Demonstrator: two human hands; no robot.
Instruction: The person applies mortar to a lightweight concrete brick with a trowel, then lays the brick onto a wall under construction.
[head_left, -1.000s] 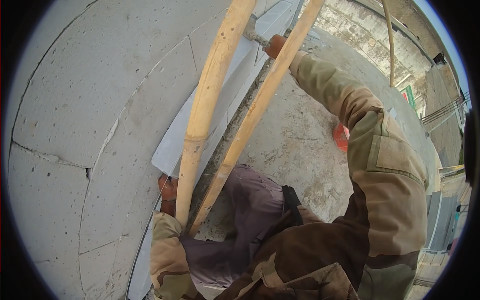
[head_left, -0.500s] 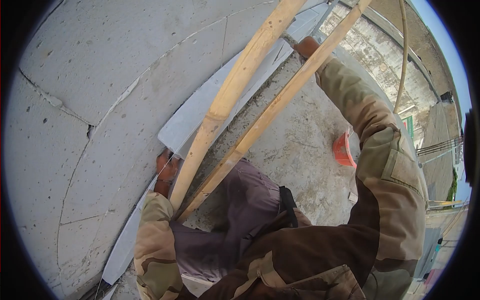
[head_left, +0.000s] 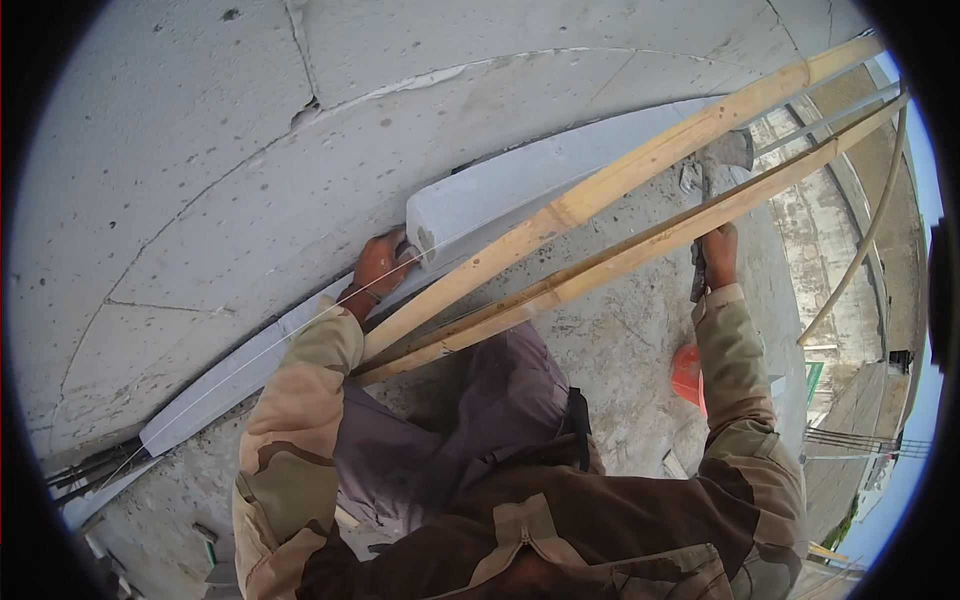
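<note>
A long light-grey block [head_left: 520, 180] lies along the foot of the grey wall, on the lower course [head_left: 230, 380]. My left hand [head_left: 381, 266] is at the block's near end, its bent fingers gripping the end corner. A taut white string [head_left: 290, 335] passes over that wrist and along the block. Farther right, my right hand [head_left: 719, 257] is closed around the dark handle of a hatchet [head_left: 728, 152]. The hatchet's broad flat head points away from me, beyond the lower bamboo pole. That pole partly covers the handle.
Two bamboo poles, an upper one [head_left: 600, 195] and a lower one [head_left: 640, 258], slant across between my arms. An orange bucket [head_left: 687, 375] stands on the rough concrete floor beside my right forearm. A thin curved pole [head_left: 868, 240] rises at the right edge.
The view has turned, so the wall and poles lie flatter. My right hand has come back from the block's far end and now shows the hatchet. My left hand stays at the near end.
</note>
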